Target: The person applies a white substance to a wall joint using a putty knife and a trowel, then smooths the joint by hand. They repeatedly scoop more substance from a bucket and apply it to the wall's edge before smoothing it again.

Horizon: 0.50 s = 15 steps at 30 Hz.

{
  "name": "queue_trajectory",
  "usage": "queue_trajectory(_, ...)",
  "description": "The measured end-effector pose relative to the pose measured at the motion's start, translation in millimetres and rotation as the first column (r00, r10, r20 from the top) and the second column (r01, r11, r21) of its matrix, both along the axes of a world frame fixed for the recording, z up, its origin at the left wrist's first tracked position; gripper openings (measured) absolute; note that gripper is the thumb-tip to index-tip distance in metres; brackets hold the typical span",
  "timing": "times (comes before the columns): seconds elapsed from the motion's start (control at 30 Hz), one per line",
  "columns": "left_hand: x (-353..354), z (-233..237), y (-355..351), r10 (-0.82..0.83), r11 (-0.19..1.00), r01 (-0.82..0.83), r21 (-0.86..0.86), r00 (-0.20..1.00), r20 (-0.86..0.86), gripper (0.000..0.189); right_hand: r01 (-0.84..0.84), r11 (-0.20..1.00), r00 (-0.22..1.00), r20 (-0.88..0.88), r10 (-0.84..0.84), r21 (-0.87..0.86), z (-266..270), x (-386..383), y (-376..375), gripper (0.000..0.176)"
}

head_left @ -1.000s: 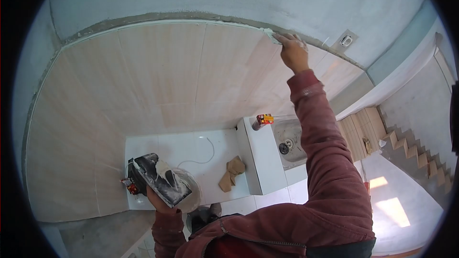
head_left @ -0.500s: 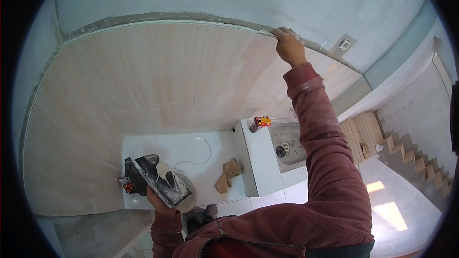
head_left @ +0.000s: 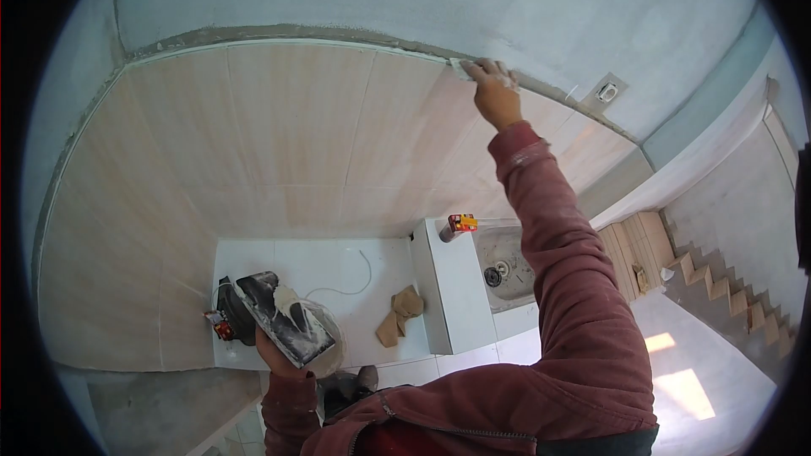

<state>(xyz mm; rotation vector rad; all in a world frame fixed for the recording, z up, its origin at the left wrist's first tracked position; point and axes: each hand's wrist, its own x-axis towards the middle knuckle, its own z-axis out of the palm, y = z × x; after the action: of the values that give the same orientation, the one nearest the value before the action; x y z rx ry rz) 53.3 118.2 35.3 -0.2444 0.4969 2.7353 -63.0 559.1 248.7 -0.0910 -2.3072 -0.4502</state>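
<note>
Up at the top edge of the wall tiles (head_left: 296, 118), my right hand (head_left: 497, 95) is closed on a small pale, flat scraper (head_left: 460, 68), which touches the seam where the tiles meet the plaster. Low on the left, my left hand (head_left: 280, 360) grips a dark rectangular trowel (head_left: 308, 339) from below; its fingers are mostly hidden under it. Whitish paste (head_left: 289, 304) lies on the trowel's face. A round bucket (head_left: 329, 359) shows partly behind the trowel.
A sink (head_left: 507, 266) is set in a white counter (head_left: 460, 304), with a red and yellow box (head_left: 462, 222) on the counter. Brown cloth or paper (head_left: 400, 314) lies left of it. A wall socket (head_left: 606, 91) is at upper right, and steps (head_left: 718, 287) at far right.
My right hand has moved left along the top edge of the tiles with the scraper, which now shows more clearly. My left hand and the trowel have hardly moved.
</note>
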Motion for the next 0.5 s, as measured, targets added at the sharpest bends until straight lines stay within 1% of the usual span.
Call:
queue_trajectory(0.03, -1, -3, 0, -0.014, 1.000, 0.014, 0.000, 0.999, -0.040, 0.039, -0.015, 0.999, 1.000, -0.019, 0.016, 0.038, -5, -6, 0, 0.037)
queue_trajectory(0.1, -1, -4, 1, -0.001, 1.000, 0.000, -0.025, 0.999, -0.034, 0.039, -0.011, 0.999, 0.999, -0.038, 0.012, 0.039, -9, -6, -1, 0.036)
queue_trajectory(0.17, 0, -1, 1, 0.018, 0.999, -0.019, -0.049, 1.000, -0.025, 0.039, 0.047, 0.993, 0.994, 0.101, -0.036, -0.104, 2, 7, -4, 0.035)
queue_trajectory(0.2, 1, 5, -1, 0.006, 1.000, -0.006, -0.004, 1.000, 0.001, 0.039, 0.071, 0.985, 0.988, 0.144, -0.049, -0.157, 12, 15, -6, 0.032)
queue_trajectory(0.23, 3, 7, -1, -0.009, 0.999, 0.008, 0.041, 0.999, 0.031, 0.039, 0.067, 0.986, 0.988, 0.149, -0.044, -0.155, 13, 15, 0, 0.032)
queue_trajectory(0.3, 2, -5, -4, 0.009, 1.000, -0.010, 0.023, 0.999, 0.041, 0.040, 0.060, 0.992, 0.997, -0.031, -0.064, -0.110, 12, 10, 12, 0.031)
queue_trajectory(0.33, 1, -9, -5, 0.024, 1.000, -0.024, 0.003, 0.999, 0.043, 0.040, 0.019, 0.997, 0.996, -0.085, -0.025, -0.072, 8, 4, 14, 0.028)
queue_trajectory(0.37, 1, -11, -5, 0.025, 1.000, -0.025, 0.005, 0.999, 0.040, 0.040, 0.018, 0.997, 0.996, -0.088, -0.024, -0.070, 2, 0, 16, 0.028)
queue_trajectory(0.43, 2, -5, -2, -0.012, 0.999, 0.012, 0.045, 1.000, 0.008, 0.042, 0.044, 0.999, 0.989, -0.140, -0.039, 0.031, -7, -6, 8, 0.028)
queue_trajectory(0.47, 4, -1, -1, -0.014, 0.999, 0.013, 0.040, 1.000, 0.009, 0.042, 0.037, 0.999, 0.996, -0.080, -0.036, 0.010, -10, -1, 6, 0.029)
queue_trajectory(0.5, 4, 5, 1, -0.010, 0.999, 0.008, 0.048, 0.998, 0.057, 0.042, 0.036, 0.999, 0.996, -0.078, -0.036, 0.005, -8, 6, 4, 0.029)
